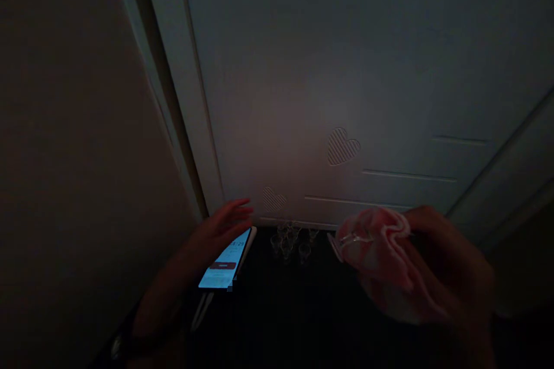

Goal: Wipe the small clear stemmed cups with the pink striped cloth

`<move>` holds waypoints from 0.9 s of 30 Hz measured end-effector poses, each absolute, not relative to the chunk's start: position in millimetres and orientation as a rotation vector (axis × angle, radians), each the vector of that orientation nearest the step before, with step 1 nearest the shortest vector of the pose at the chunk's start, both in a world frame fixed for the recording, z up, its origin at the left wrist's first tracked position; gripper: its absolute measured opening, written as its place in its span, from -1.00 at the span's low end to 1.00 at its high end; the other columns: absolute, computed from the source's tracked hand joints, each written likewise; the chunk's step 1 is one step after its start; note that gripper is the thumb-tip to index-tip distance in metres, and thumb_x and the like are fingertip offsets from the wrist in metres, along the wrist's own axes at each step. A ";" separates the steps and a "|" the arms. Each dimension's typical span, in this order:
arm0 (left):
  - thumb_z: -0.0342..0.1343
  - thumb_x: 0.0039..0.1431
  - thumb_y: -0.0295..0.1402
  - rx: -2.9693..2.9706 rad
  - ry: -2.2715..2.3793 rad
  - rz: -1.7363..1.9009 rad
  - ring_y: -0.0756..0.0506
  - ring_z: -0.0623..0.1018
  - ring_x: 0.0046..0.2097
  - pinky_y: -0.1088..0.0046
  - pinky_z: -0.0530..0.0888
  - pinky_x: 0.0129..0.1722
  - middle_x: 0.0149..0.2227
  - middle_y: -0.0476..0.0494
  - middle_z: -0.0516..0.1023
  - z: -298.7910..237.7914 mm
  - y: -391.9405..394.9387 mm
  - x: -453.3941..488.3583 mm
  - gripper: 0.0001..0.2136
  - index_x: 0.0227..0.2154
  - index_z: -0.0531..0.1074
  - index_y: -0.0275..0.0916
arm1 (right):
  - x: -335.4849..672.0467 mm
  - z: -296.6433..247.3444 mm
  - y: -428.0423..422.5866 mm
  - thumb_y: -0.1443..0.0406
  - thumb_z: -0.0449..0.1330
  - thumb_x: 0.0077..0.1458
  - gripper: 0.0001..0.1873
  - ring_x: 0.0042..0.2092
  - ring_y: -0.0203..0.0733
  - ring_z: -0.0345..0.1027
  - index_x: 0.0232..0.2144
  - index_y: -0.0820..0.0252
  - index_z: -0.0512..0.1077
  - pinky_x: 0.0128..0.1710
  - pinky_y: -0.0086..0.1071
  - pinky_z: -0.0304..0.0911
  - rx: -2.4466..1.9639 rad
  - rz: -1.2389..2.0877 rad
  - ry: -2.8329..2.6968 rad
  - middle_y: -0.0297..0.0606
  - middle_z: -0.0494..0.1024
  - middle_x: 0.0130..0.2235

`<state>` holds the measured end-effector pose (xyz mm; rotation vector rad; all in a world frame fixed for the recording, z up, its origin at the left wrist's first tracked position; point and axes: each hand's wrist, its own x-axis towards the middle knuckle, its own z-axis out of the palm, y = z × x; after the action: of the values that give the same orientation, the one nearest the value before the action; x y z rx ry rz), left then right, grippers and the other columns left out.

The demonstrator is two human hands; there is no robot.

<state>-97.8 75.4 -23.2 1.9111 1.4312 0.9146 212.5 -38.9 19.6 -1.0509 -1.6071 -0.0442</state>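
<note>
My left hand hangs over the top end of a lit phone, its fingers stretched out with nothing in them. On the right, my right hand grips a bunched pink and white cloth. A small clear glass pokes out of the cloth's left side; most of it is hidden in the folds. Several small clear glasses stand grouped on the dark surface between my hands. The light is dim, so their outlines are faint.
A white panel with embossed hearts and grooves rises behind the glasses. To the left is a dark wall. A pale looped cable or strap lies below the phone. The dark tabletop spreads toward me.
</note>
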 end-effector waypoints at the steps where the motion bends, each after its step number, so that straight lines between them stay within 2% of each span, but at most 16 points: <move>1: 0.03 0.36 -0.15 1.937 1.317 0.901 -0.19 0.56 0.10 0.13 0.50 0.09 0.16 -0.24 0.51 -13.0 61.3 -89.4 -0.56 0.23 0.26 -0.15 | 210.7 20.7 -38.7 0.39 0.20 0.16 -0.88 -0.42 -0.32 0.37 -0.32 0.03 0.47 -0.48 -0.44 0.22 -1.056 -0.041 -1.612 -0.41 0.49 -0.39; 3: 0.14 0.27 -0.13 1.997 1.132 0.873 -0.18 0.50 0.18 0.23 0.46 0.16 0.18 -0.14 0.51 2.7 34.7 -72.3 -0.52 0.23 0.29 0.01 | 207.1 21.7 -38.0 0.38 0.19 0.19 -0.90 -0.43 -0.35 0.33 -0.31 0.05 0.45 -0.47 -0.45 0.19 -1.024 -0.030 -1.625 -0.43 0.46 -0.41; 6: 0.22 0.21 -0.16 2.042 1.057 0.881 -0.17 0.48 0.19 0.22 0.39 0.21 0.21 0.02 0.48 13.5 8.4 -48.8 -0.48 0.21 0.28 0.22 | 201.0 21.1 -36.2 0.37 0.19 0.20 -0.93 -0.39 -0.35 0.33 -0.31 0.09 0.44 -0.43 -0.45 0.20 -0.951 -0.007 -1.621 -0.42 0.45 -0.40; 9: 0.25 0.18 -0.19 2.094 1.020 0.955 -0.07 0.54 0.10 0.41 0.45 0.11 0.09 0.18 0.56 16.7 -0.5 -31.1 -0.55 0.11 0.35 0.33 | 195.1 20.9 -34.2 0.39 0.18 0.20 -0.91 -0.36 -0.36 0.34 -0.29 0.10 0.45 -0.39 -0.45 0.21 -0.904 0.033 -1.614 -0.42 0.45 -0.39; 13: 0.30 0.12 -0.29 2.171 0.993 1.077 -0.01 0.61 -0.15 0.57 0.50 -0.14 -0.14 0.19 0.64 24.4 -2.2 -20.7 -0.67 -0.06 0.48 0.19 | 190.3 23.3 -33.4 0.41 0.18 0.18 -0.90 -0.35 -0.36 0.34 -0.30 0.09 0.44 -0.37 -0.46 0.21 -0.872 0.032 -1.625 -0.42 0.46 -0.38; 16: 0.28 0.13 -0.34 2.173 0.958 1.163 0.03 0.58 -0.27 0.62 0.47 -0.25 -0.27 0.20 0.61 28.0 -3.0 -22.0 -0.79 -0.19 0.51 0.12 | 189.2 23.9 -34.2 0.41 0.20 0.17 -0.89 -0.35 -0.36 0.34 -0.31 0.08 0.45 -0.38 -0.46 0.20 -0.871 0.046 -1.610 -0.43 0.47 -0.39; 23: 0.18 0.21 -0.32 2.017 1.030 1.273 0.07 0.58 -0.25 0.65 0.44 -0.21 -0.18 0.22 0.56 7.6 -1.3 -30.4 -0.82 -0.19 0.45 0.16 | 196.7 11.5 -32.0 0.40 0.22 0.13 -0.86 -0.39 -0.27 0.32 -0.29 0.02 0.48 -0.50 -0.41 0.12 -0.897 0.073 -1.450 -0.41 0.42 -0.40; 27: 0.16 0.21 -0.35 1.900 1.040 1.304 0.05 0.62 -0.23 0.66 0.47 -0.23 -0.24 0.19 0.62 4.3 0.6 -29.2 -0.84 -0.21 0.47 0.10 | 200.7 5.9 -31.9 0.36 0.20 0.15 -0.87 -0.35 -0.20 0.34 -0.27 -0.01 0.48 -0.48 -0.36 0.16 -0.896 0.100 -1.380 -0.36 0.41 -0.36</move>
<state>-29.2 0.6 4.3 1.9001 1.0405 1.3043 200.7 -31.9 5.9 -0.8962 -1.3802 0.1004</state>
